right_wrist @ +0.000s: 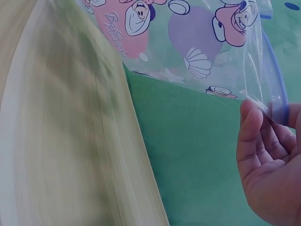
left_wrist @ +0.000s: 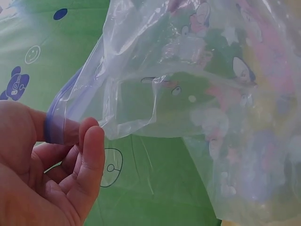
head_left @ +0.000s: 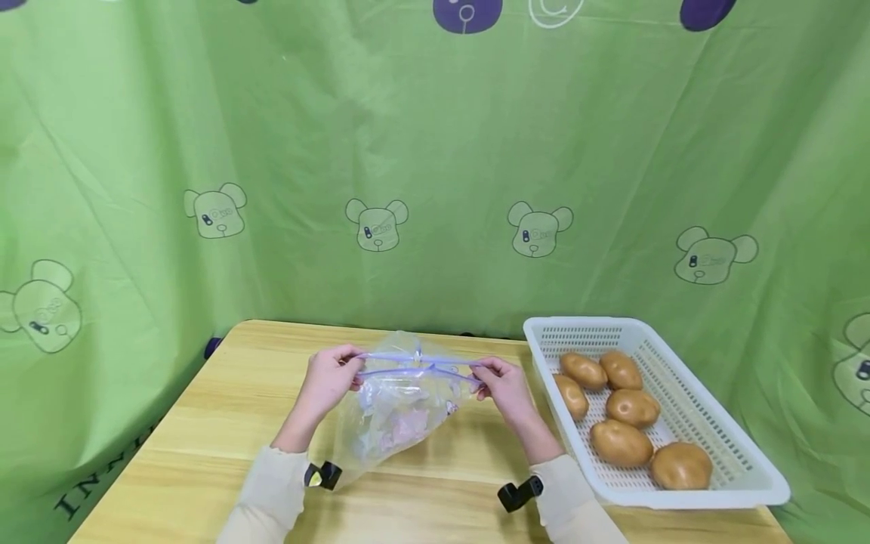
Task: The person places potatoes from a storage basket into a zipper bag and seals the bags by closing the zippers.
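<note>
Fingers [left_wrist: 89,150] of both hands pinch one bag [head_left: 401,408]; six potatoes [head_left: 621,442] fill one basket [head_left: 714,423].

Counted: six potatoes [head_left: 621,412] in one white basket [head_left: 741,446] at lower right, one clear zip bag [head_left: 401,408] at centre, one worktop [head_left: 204,423].

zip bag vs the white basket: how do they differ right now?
The zip bag is clear, soft printed film; the white basket is rigid perforated plastic. The bag is held up by its blue zip strip, pinched at either end by the left hand and right hand; the basket sits untouched on the table. The basket holds six potatoes; the bag holds none. Both have their openings upward.
</note>
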